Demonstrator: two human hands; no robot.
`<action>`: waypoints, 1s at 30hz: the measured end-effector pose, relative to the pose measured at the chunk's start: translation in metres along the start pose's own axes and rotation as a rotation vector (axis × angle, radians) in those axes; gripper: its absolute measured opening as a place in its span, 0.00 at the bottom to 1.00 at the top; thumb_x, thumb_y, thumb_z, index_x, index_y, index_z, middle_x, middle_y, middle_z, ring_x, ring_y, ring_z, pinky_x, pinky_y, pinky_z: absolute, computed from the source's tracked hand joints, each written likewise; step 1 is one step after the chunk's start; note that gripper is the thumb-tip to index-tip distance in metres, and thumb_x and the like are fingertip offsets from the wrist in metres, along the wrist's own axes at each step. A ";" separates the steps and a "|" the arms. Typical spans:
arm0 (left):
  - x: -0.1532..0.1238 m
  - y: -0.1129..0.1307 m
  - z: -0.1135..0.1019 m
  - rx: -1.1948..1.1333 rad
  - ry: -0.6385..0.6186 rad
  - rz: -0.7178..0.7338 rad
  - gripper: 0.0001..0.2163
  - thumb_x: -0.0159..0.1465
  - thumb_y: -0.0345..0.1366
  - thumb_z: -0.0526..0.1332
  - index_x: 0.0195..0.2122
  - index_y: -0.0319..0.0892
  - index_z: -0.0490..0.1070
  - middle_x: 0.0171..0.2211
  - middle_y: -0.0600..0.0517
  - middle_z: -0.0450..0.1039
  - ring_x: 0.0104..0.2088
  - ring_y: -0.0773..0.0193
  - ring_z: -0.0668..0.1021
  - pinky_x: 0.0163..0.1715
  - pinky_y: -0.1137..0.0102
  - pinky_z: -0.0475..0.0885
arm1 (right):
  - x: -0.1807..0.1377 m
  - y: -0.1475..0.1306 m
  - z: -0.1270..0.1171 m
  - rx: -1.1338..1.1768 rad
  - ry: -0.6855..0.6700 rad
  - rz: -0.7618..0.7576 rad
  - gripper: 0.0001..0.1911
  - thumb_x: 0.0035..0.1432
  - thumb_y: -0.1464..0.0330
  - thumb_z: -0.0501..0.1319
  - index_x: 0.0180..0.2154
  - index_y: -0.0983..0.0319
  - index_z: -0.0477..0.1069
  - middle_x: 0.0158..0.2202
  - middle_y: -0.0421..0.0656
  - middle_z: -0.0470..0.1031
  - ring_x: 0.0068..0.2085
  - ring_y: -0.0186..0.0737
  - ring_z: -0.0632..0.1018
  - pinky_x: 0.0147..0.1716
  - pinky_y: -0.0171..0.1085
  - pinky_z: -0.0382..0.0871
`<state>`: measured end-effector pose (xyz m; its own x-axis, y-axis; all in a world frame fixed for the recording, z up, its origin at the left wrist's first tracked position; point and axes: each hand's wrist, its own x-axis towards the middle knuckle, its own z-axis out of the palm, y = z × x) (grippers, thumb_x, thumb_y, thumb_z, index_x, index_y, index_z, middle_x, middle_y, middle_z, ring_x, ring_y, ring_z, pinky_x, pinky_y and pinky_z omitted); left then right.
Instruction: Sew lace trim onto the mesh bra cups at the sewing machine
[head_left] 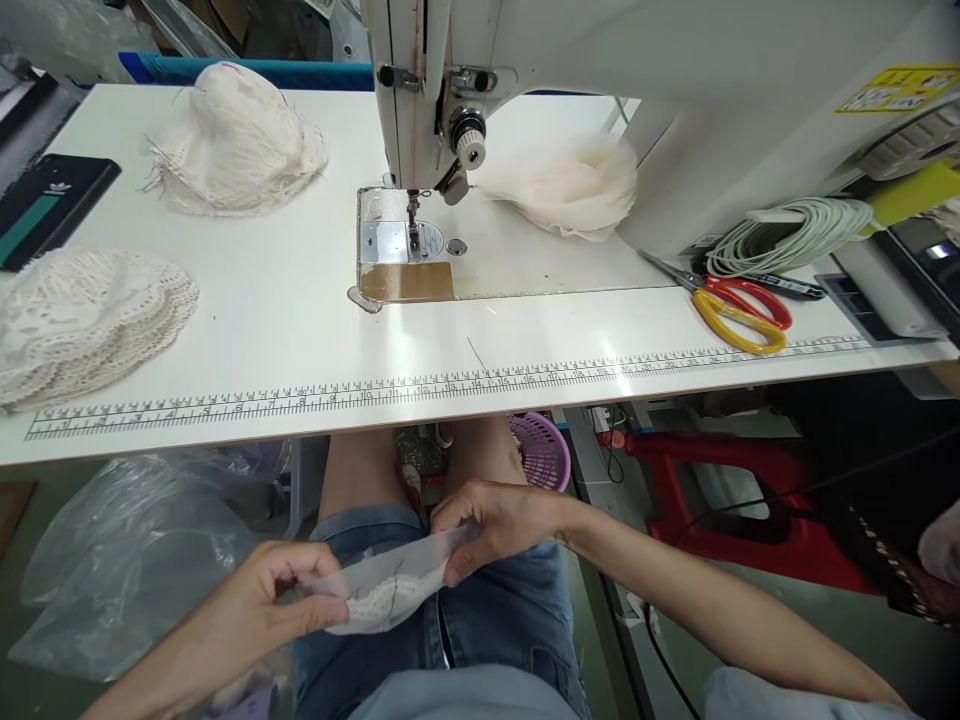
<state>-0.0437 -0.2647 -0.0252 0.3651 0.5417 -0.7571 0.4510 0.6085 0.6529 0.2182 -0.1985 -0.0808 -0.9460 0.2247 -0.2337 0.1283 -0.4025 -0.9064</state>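
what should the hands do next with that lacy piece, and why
Probably lift the lace-trimmed fabric up toward the presser foot: the left hand and right hand hold it between them over the lap, below the tabletop, while the needle plate shows uncovered around the foot.

Bright tabletop [285, 335], glare on its printed ruler [420, 390], dimmer floor [37, 695] below, wide-angle bending toward edges.

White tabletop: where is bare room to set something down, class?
Widest: between the lace stack, fringed pile and needle plate. Narrower: just left of the scissors, behind the printed ruler. Crowded: the right end, around the scissors and coiled cord.
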 end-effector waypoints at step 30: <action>0.026 0.015 0.013 0.120 -0.066 -0.015 0.11 0.52 0.42 0.62 0.20 0.39 0.70 0.18 0.58 0.59 0.21 0.70 0.60 0.22 0.76 0.54 | -0.009 -0.006 0.001 -0.061 0.085 -0.019 0.17 0.48 0.59 0.67 0.33 0.67 0.74 0.29 0.40 0.71 0.30 0.32 0.70 0.31 0.29 0.64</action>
<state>-0.0166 -0.2494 -0.0349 0.4085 0.4909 -0.7695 0.5498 0.5406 0.6368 0.2259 -0.1989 -0.0726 -0.9202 0.3069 -0.2430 0.1311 -0.3432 -0.9301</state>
